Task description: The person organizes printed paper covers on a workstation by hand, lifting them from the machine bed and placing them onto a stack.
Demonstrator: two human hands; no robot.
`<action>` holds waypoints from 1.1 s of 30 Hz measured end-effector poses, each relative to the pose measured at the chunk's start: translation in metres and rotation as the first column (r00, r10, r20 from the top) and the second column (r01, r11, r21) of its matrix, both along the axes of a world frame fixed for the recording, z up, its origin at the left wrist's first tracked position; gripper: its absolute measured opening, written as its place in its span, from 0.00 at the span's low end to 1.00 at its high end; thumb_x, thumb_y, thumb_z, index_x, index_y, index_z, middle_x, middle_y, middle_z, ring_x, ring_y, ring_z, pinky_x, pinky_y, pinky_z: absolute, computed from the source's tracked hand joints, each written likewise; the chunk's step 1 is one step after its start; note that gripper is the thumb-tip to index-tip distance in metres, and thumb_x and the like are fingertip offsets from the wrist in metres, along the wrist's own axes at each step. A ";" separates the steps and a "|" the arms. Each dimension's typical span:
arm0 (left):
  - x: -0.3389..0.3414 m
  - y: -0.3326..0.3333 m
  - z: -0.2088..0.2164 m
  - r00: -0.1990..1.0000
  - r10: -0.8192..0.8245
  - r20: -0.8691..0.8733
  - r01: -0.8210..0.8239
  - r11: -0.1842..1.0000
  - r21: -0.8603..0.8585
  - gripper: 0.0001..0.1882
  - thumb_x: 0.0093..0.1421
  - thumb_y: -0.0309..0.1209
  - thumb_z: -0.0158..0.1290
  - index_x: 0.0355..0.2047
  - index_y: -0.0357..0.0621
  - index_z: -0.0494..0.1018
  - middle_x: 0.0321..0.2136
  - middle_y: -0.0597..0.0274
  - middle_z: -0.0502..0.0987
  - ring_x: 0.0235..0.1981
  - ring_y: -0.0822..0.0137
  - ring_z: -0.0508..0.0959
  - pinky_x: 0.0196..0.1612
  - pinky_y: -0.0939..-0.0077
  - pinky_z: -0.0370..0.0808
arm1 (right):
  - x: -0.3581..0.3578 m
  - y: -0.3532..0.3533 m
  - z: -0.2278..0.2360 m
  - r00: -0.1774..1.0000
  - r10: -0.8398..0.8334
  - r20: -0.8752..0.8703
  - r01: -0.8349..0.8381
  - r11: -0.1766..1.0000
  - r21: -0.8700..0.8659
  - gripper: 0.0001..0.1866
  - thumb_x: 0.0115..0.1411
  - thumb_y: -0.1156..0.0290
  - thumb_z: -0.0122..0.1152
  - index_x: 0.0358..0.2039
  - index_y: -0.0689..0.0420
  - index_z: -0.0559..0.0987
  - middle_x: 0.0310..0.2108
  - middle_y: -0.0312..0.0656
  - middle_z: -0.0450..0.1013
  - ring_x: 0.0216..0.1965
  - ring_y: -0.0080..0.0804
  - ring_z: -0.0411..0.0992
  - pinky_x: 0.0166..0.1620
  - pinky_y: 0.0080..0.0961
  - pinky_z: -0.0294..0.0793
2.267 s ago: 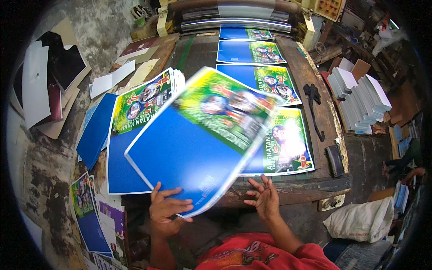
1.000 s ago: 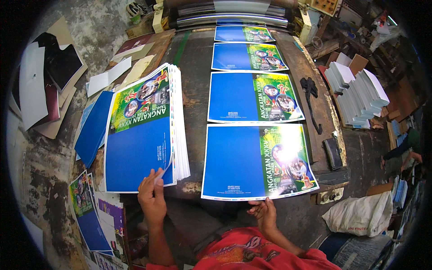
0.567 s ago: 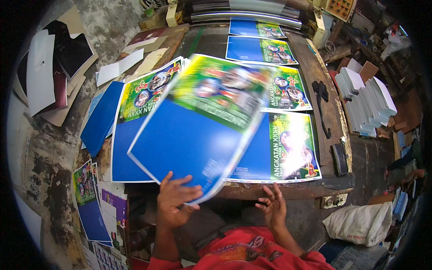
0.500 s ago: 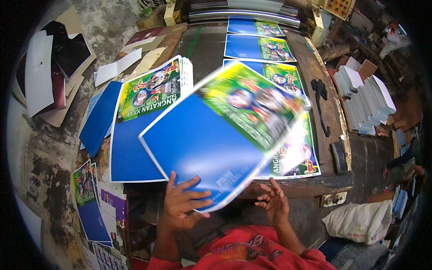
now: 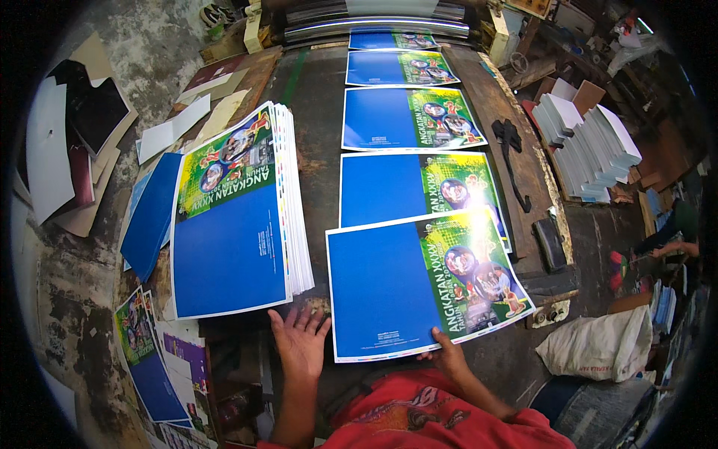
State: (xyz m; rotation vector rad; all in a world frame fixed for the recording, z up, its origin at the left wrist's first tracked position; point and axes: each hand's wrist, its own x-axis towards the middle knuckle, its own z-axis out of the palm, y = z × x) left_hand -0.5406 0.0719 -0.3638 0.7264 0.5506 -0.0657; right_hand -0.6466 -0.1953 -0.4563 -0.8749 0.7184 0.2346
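Observation:
A glossy printed cover sheet, blue on its left and green and yellow on its right, is pinched along its near edge by my right hand. The thumb lies on top and the fingers are underneath. This sheet overlaps the closest cover sheet in a line leading away over the dark table. My left hand is open, palm up and fingers spread, with nothing in it. It is just below the near right corner of a thick stack of the same sheets on the left.
Metal rollers span the table's far end. A black strap and a dark block lie along the right edge. Stacked white paper blocks and a white sack are to the right. Loose blue sheets are at the left.
The sheet that was tilted in mid-air has turned level and moved right and down, over the line's near end. My left hand has let go of it; my right hand, free before, now grips it.

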 end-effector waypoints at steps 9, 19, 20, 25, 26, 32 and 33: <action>0.046 0.002 0.009 0.996 -0.066 0.051 0.071 0.993 -0.098 0.33 0.55 0.50 0.60 0.52 0.40 0.67 0.45 0.52 0.71 0.50 0.54 0.72 0.57 0.60 0.66 | -0.018 0.013 0.004 0.998 0.058 0.031 -0.056 0.997 -0.062 0.20 0.66 0.52 0.50 0.38 0.58 0.72 0.24 0.41 0.73 0.23 0.29 0.71 0.29 0.23 0.70; 0.016 -0.009 0.045 0.925 -0.326 0.194 0.379 0.812 -0.445 0.28 0.60 0.49 0.55 0.50 0.37 0.69 0.46 0.49 0.73 0.49 0.57 0.74 0.56 0.63 0.69 | -0.006 0.017 0.021 0.998 0.025 0.064 -0.027 0.999 0.037 0.23 0.68 0.50 0.46 0.41 0.61 0.71 0.27 0.47 0.76 0.25 0.29 0.74 0.28 0.24 0.72; 0.004 -0.018 0.059 0.843 -0.523 0.128 0.513 0.707 -0.487 0.27 0.61 0.46 0.55 0.52 0.38 0.67 0.49 0.49 0.72 0.50 0.58 0.73 0.57 0.63 0.69 | -0.002 0.015 0.020 0.999 0.005 0.040 -0.006 1.000 0.021 0.23 0.68 0.50 0.46 0.41 0.62 0.71 0.28 0.47 0.76 0.25 0.29 0.74 0.28 0.23 0.72; 0.044 -0.033 0.139 0.397 -0.917 0.046 0.834 0.381 0.399 0.32 0.58 0.27 0.60 0.60 0.42 0.59 0.51 0.58 0.70 0.52 0.69 0.71 0.53 0.71 0.70 | 0.015 0.005 0.014 0.995 0.042 0.095 -0.047 0.997 0.056 0.24 0.70 0.51 0.41 0.41 0.62 0.73 0.28 0.47 0.77 0.26 0.30 0.74 0.30 0.22 0.72; 0.084 -0.039 0.140 0.352 -0.936 -0.028 0.766 0.270 0.583 0.28 0.61 0.31 0.58 0.59 0.42 0.60 0.49 0.60 0.70 0.50 0.71 0.71 0.51 0.73 0.71 | 0.018 0.002 0.013 0.992 0.041 0.122 -0.050 0.996 0.072 0.24 0.70 0.51 0.41 0.40 0.62 0.73 0.28 0.48 0.77 0.26 0.30 0.75 0.30 0.23 0.72; 0.349 -0.125 0.021 0.487 -0.588 -0.645 0.696 -0.184 0.694 0.58 0.54 0.73 0.40 0.66 0.32 0.47 0.61 0.33 0.59 0.59 0.38 0.65 0.54 0.38 0.66 | 0.043 -0.006 0.010 0.993 0.026 0.118 -0.039 0.993 0.112 0.24 0.70 0.52 0.41 0.41 0.63 0.72 0.28 0.49 0.77 0.27 0.34 0.75 0.32 0.26 0.75; 0.374 -0.134 -0.001 0.536 -0.536 -0.653 0.675 -0.192 0.712 0.58 0.54 0.73 0.39 0.66 0.32 0.47 0.61 0.33 0.58 0.60 0.37 0.64 0.55 0.37 0.65 | 0.048 -0.007 0.011 0.994 0.035 0.101 -0.047 0.991 0.124 0.24 0.70 0.51 0.41 0.41 0.63 0.72 0.29 0.49 0.77 0.28 0.33 0.75 0.32 0.25 0.75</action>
